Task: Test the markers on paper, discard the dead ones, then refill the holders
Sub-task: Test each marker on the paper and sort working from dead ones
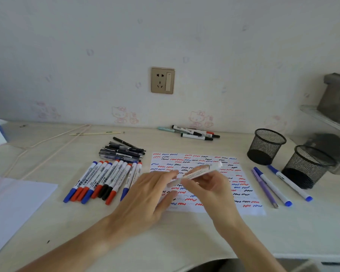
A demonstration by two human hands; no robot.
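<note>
right hand (208,185) gripping marker (199,172), left hand (149,193) touching

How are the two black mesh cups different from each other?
The far cup sits nearer the wall; the near cup sits closer to the desk's front edge. A blue pen lies against the near cup, not the far one. Both are upright, black and empty.
</note>
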